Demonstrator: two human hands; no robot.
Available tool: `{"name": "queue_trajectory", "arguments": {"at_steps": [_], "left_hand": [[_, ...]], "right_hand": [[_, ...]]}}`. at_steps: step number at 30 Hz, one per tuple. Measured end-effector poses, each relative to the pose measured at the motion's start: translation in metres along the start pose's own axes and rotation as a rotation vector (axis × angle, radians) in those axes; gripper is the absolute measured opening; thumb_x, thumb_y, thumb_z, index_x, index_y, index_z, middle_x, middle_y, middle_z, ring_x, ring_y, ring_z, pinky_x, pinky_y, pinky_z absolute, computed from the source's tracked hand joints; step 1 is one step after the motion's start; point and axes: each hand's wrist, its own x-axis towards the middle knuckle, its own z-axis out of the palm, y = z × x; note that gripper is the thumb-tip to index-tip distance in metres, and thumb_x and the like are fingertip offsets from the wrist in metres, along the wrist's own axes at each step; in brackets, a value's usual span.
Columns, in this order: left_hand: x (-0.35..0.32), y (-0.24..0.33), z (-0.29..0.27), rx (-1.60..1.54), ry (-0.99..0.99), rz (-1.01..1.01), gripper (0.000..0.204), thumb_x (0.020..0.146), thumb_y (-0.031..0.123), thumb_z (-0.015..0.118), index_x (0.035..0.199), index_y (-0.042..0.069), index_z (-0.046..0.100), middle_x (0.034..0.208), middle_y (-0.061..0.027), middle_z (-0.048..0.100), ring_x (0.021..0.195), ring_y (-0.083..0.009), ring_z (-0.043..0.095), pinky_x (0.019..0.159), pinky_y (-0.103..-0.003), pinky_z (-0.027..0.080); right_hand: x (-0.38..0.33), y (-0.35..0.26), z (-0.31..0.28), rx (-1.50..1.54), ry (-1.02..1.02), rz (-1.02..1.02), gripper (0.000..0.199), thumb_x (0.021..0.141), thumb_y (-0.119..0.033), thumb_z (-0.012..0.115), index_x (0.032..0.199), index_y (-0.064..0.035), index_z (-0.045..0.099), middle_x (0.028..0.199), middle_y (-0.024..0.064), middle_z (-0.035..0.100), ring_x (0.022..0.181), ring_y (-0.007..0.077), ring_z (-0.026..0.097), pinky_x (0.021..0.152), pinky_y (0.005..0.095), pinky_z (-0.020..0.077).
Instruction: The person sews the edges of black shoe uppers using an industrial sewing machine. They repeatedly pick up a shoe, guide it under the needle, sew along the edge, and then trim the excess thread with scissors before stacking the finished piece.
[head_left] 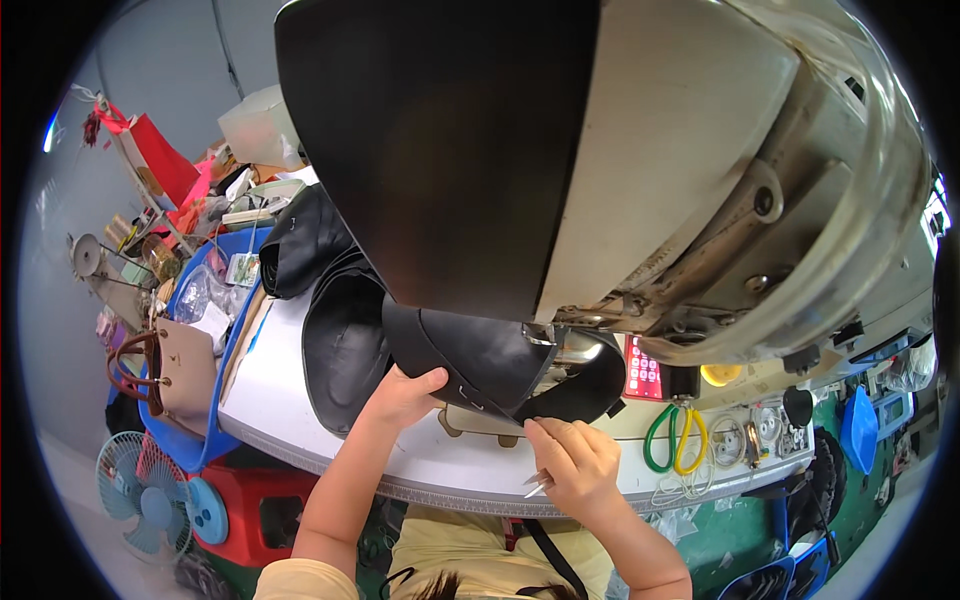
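Left hand (405, 396) closed on the left edge of a smooth black piece (465, 350), thumb lying on its upper face. Right hand (580, 458) pinches the near corner of the same piece; a small pale pointed tool (538, 487) juts from beneath its fingers, kind unclear. Black piece located under the sewing machine (690, 130), above the white table (410, 462). More black pieces (345, 345) lie curled to the left. Right of the hands: scissors (660, 450) with green and yellow handles, near a lit phone (643, 372).
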Motion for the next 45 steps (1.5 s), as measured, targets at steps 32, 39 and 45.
{"name": "queue_trajectory", "arguments": {"at_steps": [32, 39, 45], "left_hand": [[-0.024, -0.022, 0.021, 0.193, 0.112, 0.247, 0.049, 0.082, 0.005, 0.067, 0.128, 0.005, 0.047, 0.124, -0.0072, 0.055, 0.116, -0.023, 0.052, 0.1, -0.04, 0.041], [-0.017, -0.015, 0.034, 0.066, 0.122, 0.246, 0.044, 0.084, 0.002, 0.065, 0.126, 0.004, 0.05, 0.123, -0.0069, 0.057, 0.114, -0.0196, 0.053, 0.099, -0.035, 0.041], [-0.017, -0.006, 0.036, -0.205, 0.023, 0.044, 0.05, 0.082, 0.006, 0.066, 0.128, 0.005, 0.047, 0.125, -0.009, 0.055, 0.114, -0.023, 0.054, 0.096, -0.038, 0.045]], "right_hand": [[-0.002, 0.016, -0.009, 0.102, 0.145, 0.136, 0.046, 0.055, 0.008, 0.065, 0.1, -0.0025, 0.065, 0.085, 0.0099, 0.065, 0.06, 0.0207, 0.06, 0.05, 0.0285, 0.0473], [0.0, 0.022, -0.001, 0.074, 0.191, 0.158, 0.043, 0.064, 0.009, 0.067, 0.105, -0.0044, 0.066, 0.084, 0.0092, 0.064, 0.056, 0.0203, 0.056, 0.049, 0.0285, 0.0448], [-0.003, 0.019, 0.004, 0.08, 0.215, 0.193, 0.042, 0.067, 0.008, 0.068, 0.107, -0.0054, 0.066, 0.083, 0.0091, 0.064, 0.055, 0.0201, 0.056, 0.049, 0.0285, 0.0446]]}}
